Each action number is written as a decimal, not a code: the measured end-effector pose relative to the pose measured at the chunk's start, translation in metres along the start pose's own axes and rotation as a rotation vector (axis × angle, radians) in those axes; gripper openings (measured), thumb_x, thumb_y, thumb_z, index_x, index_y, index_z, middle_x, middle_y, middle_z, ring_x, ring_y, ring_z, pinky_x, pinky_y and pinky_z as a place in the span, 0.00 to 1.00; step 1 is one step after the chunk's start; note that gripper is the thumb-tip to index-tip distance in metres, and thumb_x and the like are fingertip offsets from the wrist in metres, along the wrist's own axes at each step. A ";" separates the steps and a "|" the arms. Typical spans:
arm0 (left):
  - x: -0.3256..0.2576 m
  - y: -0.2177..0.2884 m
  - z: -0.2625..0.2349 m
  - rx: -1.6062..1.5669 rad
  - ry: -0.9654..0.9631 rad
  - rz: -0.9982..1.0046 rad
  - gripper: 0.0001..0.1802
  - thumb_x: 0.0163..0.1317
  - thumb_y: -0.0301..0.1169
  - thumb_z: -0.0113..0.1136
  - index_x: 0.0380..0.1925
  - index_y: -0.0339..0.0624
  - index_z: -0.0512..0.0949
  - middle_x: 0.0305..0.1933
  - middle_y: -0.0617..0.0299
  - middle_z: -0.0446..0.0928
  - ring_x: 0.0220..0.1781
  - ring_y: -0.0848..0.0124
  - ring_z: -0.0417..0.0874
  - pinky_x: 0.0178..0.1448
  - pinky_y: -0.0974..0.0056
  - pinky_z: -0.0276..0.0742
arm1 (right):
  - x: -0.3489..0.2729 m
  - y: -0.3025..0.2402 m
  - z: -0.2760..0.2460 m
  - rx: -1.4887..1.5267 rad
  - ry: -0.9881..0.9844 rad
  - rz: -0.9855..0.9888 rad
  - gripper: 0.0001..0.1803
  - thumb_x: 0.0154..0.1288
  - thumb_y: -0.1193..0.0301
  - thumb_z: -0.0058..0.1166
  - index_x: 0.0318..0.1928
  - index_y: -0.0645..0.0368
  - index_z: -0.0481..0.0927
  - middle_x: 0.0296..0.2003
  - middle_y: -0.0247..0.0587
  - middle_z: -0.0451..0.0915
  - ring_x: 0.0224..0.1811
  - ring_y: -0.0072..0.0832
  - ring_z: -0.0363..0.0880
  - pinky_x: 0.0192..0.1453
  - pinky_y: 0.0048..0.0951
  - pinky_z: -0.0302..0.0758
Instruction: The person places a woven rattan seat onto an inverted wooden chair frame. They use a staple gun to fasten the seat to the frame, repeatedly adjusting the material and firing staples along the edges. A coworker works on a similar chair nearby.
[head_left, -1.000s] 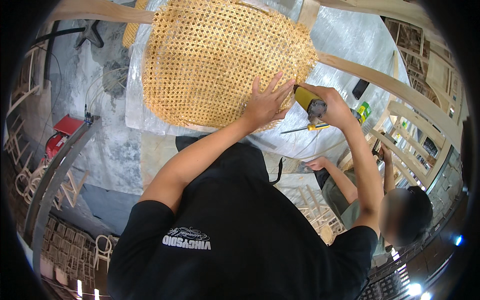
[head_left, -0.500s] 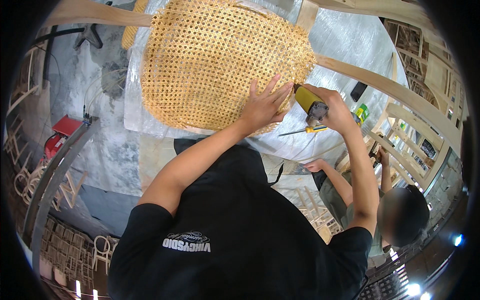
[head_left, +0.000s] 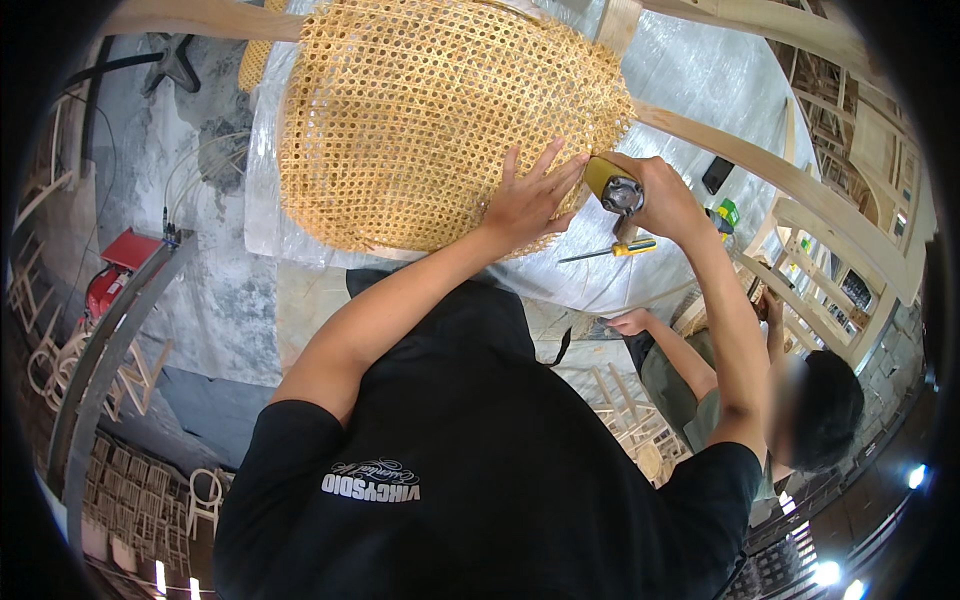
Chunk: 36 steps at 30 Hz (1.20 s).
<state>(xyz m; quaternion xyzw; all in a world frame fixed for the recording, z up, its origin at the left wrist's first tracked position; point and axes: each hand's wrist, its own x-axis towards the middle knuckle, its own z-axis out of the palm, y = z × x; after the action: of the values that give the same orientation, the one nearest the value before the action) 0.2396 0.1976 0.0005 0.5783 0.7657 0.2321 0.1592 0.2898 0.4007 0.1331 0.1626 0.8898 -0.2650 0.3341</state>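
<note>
A panel of woven cane webbing [head_left: 440,130] lies over a wooden chair frame [head_left: 725,150] on the plastic-covered table [head_left: 690,70]. My left hand [head_left: 532,203] rests flat on the cane near its right edge, fingers spread. In my right hand [head_left: 660,200] is a yellow and grey pneumatic stapler [head_left: 607,182], its nose at the cane's right edge just past my left fingertips. The spot under the nose is hidden. A screwdriver [head_left: 632,248] with a yellow handle lies on the table below the stapler.
A dark phone [head_left: 716,175] and a green-and-yellow package [head_left: 728,212] lie right of my right hand. Another person [head_left: 690,385] works at the right, beside a wooden frame [head_left: 815,280]. A red machine [head_left: 122,262] stands on the floor at left, near a metal rail [head_left: 100,370].
The stapler has tilted more upright and shifted slightly up and left along the cane's edge with my right hand. My left hand stays on the cane. The other person's head has moved slightly.
</note>
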 end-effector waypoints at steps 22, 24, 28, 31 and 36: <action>-0.003 -0.007 0.011 0.152 0.045 0.049 0.28 0.69 0.41 0.58 0.69 0.60 0.71 0.82 0.80 0.55 0.84 0.67 0.51 0.71 0.34 0.44 | -0.025 0.019 0.035 -0.058 0.294 -0.128 0.44 0.42 0.82 0.66 0.66 0.52 0.73 0.38 0.55 0.83 0.42 0.56 0.82 0.47 0.51 0.79; -0.002 -0.007 0.008 0.130 0.037 0.058 0.28 0.70 0.40 0.58 0.70 0.59 0.71 0.82 0.79 0.56 0.83 0.65 0.52 0.69 0.33 0.48 | -0.023 0.016 0.036 -0.054 0.296 -0.127 0.43 0.43 0.81 0.66 0.66 0.52 0.73 0.38 0.56 0.83 0.42 0.57 0.82 0.47 0.52 0.79; -0.001 -0.004 0.004 0.087 -0.022 0.029 0.29 0.71 0.39 0.56 0.72 0.59 0.68 0.82 0.79 0.56 0.83 0.66 0.53 0.68 0.31 0.51 | -0.048 0.001 0.041 0.122 0.384 -0.118 0.43 0.44 0.81 0.65 0.67 0.54 0.73 0.40 0.58 0.83 0.43 0.58 0.82 0.47 0.49 0.79; 0.000 -0.001 0.004 0.037 -0.011 0.012 0.29 0.72 0.40 0.55 0.72 0.59 0.68 0.82 0.80 0.55 0.84 0.67 0.52 0.68 0.31 0.50 | -0.060 0.002 0.055 0.281 0.463 -0.172 0.43 0.44 0.80 0.66 0.67 0.55 0.73 0.45 0.56 0.83 0.45 0.57 0.82 0.48 0.45 0.79; 0.000 -0.004 0.002 -0.005 -0.021 0.012 0.30 0.71 0.39 0.56 0.73 0.59 0.67 0.82 0.81 0.54 0.84 0.67 0.50 0.68 0.30 0.50 | -0.055 -0.004 0.065 0.155 0.357 -0.054 0.45 0.42 0.82 0.66 0.67 0.54 0.73 0.45 0.53 0.83 0.46 0.56 0.82 0.49 0.47 0.80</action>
<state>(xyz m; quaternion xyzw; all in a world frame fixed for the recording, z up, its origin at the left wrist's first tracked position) 0.2369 0.1973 -0.0034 0.5850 0.7599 0.2287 0.1672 0.3608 0.3536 0.1303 0.2084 0.9159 -0.3085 0.1501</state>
